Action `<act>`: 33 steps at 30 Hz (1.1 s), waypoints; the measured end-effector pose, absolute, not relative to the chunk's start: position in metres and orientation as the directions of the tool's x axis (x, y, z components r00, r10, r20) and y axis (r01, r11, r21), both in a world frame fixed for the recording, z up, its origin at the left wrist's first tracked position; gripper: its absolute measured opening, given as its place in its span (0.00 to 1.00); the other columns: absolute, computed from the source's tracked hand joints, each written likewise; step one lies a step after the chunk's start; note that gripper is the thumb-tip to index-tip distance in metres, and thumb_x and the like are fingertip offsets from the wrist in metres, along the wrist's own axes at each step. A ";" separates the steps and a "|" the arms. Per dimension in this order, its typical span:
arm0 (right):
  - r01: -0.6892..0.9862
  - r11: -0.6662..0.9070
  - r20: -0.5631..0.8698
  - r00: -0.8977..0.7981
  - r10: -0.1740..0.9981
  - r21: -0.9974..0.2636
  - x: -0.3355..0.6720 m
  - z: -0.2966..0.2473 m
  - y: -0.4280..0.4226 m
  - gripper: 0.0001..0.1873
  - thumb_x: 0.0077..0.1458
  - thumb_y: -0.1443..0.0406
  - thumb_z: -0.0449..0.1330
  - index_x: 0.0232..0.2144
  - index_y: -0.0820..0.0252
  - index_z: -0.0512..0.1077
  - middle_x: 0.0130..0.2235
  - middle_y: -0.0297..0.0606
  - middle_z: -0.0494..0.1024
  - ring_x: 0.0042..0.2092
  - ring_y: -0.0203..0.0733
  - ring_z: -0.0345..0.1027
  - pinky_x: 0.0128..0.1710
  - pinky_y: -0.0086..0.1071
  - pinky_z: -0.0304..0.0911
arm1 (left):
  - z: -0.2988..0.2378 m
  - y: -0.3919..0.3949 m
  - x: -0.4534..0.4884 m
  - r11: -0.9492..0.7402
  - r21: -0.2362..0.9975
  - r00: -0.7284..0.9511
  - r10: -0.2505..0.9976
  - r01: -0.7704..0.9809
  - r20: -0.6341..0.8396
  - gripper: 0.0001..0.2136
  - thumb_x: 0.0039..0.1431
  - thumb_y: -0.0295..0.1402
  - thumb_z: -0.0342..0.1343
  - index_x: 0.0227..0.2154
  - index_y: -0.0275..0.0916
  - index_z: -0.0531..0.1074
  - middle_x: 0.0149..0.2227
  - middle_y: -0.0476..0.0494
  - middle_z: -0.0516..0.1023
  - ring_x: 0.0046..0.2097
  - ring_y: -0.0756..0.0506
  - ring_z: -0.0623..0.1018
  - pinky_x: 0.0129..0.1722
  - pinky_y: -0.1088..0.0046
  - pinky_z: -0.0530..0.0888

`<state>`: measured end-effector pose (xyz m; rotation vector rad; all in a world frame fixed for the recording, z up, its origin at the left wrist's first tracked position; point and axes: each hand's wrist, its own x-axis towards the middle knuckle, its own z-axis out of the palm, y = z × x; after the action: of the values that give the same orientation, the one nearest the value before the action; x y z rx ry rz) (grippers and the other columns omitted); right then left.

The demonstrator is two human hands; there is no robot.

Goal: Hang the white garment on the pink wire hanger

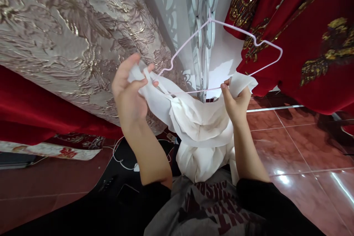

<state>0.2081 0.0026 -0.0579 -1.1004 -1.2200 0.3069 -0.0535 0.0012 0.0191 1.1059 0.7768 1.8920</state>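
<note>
Pale pink hanger [209, 20] = reference. Upper arms slope out bare from the neck; hook runs up against a white scrollwork rack [204, 59] behind hanger, can't tell if it catches. White garment [200, 125] droops in folds from the hanger's lwr bar, toward the wearer's grey shirt [204, 206]; neckline gapes, edges sheer. L hand [129, 94] at hanger's L end: thumb in front, fingertips showing past the cloth, sheer edge btwn them; grip looks loose, pressure can't be judged. Narrow white strip crosses just beside the L fingers. That end of hanger is lost behind cloth + hand. R hand [236, 101] below hanger's R arm: fingers curled round a bunched bit of garment, thumb up at the lwr bar; contact w/ bar unclear. Hanger's R end pokes out bare past this hand. Surroundings, rel. to hanger: shiny floral brocade [83, 18] to L; red cloth [49, 107] lwr L; red gown w/ gold embroidery [312, 3] to R; black surface [113, 171] + white cable end [136, 167] below L; reddish tile floor [304, 155] below R, w/ bright reflections.
</note>
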 end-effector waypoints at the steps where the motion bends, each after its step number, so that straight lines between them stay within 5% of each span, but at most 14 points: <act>1: 0.337 0.490 0.592 0.375 0.713 -0.804 0.206 -0.059 0.002 0.13 0.58 0.55 0.64 0.34 0.58 0.73 0.35 0.37 0.78 0.38 0.39 0.73 0.43 0.39 0.72 | 0.030 0.005 -0.047 -0.439 0.829 -0.252 0.895 -0.348 0.368 0.20 0.52 0.10 0.55 0.43 0.34 0.81 0.56 0.37 0.77 0.53 0.32 0.80 0.35 0.65 0.81; 6: 0.284 0.493 0.568 0.352 0.744 -0.822 0.197 -0.066 0.000 0.11 0.60 0.56 0.62 0.36 0.58 0.73 0.36 0.37 0.79 0.40 0.39 0.74 0.43 0.38 0.72 | 0.058 0.027 -0.021 -0.238 0.903 -0.055 0.971 -0.357 0.234 0.17 0.59 0.07 0.51 0.44 0.27 0.76 0.43 0.39 0.79 0.53 0.35 0.80 0.52 0.52 0.77; 10: 0.255 0.491 0.552 0.328 0.767 -0.833 0.196 -0.057 -0.003 0.13 0.60 0.54 0.62 0.37 0.58 0.73 0.36 0.36 0.78 0.38 0.37 0.72 0.41 0.36 0.69 | 0.068 0.036 -0.013 -0.283 0.958 0.012 0.959 -0.034 0.284 0.10 0.59 0.09 0.57 0.29 0.29 0.73 0.28 0.51 0.70 0.48 0.41 0.79 0.59 0.54 0.70; 13: 0.125 0.466 0.480 0.327 0.814 -0.876 0.205 -0.046 -0.001 0.19 0.63 0.49 0.56 0.41 0.57 0.73 0.38 0.38 0.79 0.30 0.33 0.65 0.34 0.34 0.65 | 0.074 0.037 -0.015 -0.322 0.905 0.014 0.944 0.278 0.331 0.14 0.58 0.14 0.62 0.21 0.33 0.71 0.22 0.52 0.61 0.48 0.40 0.76 0.61 0.58 0.63; 16: -0.052 0.446 0.389 0.405 0.827 -0.893 0.233 -0.037 0.008 0.22 0.61 0.46 0.53 0.40 0.58 0.71 0.37 0.41 0.79 0.26 0.33 0.60 0.30 0.34 0.60 | 0.075 0.037 -0.023 -0.258 0.873 -0.046 0.952 0.415 0.303 0.13 0.57 0.18 0.66 0.19 0.31 0.73 0.21 0.51 0.56 0.49 0.39 0.72 0.62 0.59 0.56; 20: -0.187 0.542 0.409 0.472 0.781 -0.819 0.293 -0.026 0.026 0.26 0.53 0.43 0.53 0.37 0.59 0.71 0.42 0.49 0.78 0.34 0.40 0.68 0.36 0.39 0.63 | 0.066 0.038 -0.032 -0.206 0.638 -0.098 0.908 0.742 0.407 0.10 0.62 0.31 0.65 0.26 0.32 0.78 0.22 0.51 0.57 0.42 0.41 0.71 0.59 0.59 0.58; 24: -0.085 0.569 0.524 0.295 0.799 -0.818 0.347 -0.012 0.043 0.37 0.53 0.37 0.48 0.41 0.61 0.76 0.51 0.55 0.76 0.51 0.54 0.74 0.47 0.50 0.66 | 0.065 0.031 -0.034 -0.119 0.407 -0.106 0.866 0.906 0.489 0.15 0.63 0.40 0.60 0.26 0.34 0.77 0.22 0.51 0.56 0.32 0.47 0.66 0.46 0.66 0.63; 27: 0.034 0.565 0.560 0.193 0.806 -0.825 0.368 0.000 0.056 0.42 0.58 0.36 0.41 0.37 0.62 0.80 0.48 0.54 0.79 0.57 0.58 0.72 0.48 0.53 0.67 | 0.070 0.024 -0.032 -0.067 0.338 -0.114 0.866 0.939 0.486 0.14 0.62 0.42 0.58 0.28 0.37 0.79 0.22 0.50 0.58 0.28 0.49 0.59 0.36 0.70 0.58; 33: 0.260 0.592 0.599 -0.064 0.799 -0.763 0.367 0.023 0.066 0.43 0.66 0.38 0.40 0.27 0.63 0.79 0.32 0.44 0.81 0.44 0.46 0.78 0.40 0.45 0.66 | 0.067 0.025 -0.033 -0.105 0.331 -0.095 0.839 0.938 0.536 0.14 0.63 0.42 0.58 0.28 0.37 0.79 0.22 0.49 0.59 0.27 0.48 0.54 0.32 0.68 0.53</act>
<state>0.3665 0.0663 0.0226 -0.9021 -1.6205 0.5590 -0.0334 0.0247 0.0667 2.2078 2.1952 1.0748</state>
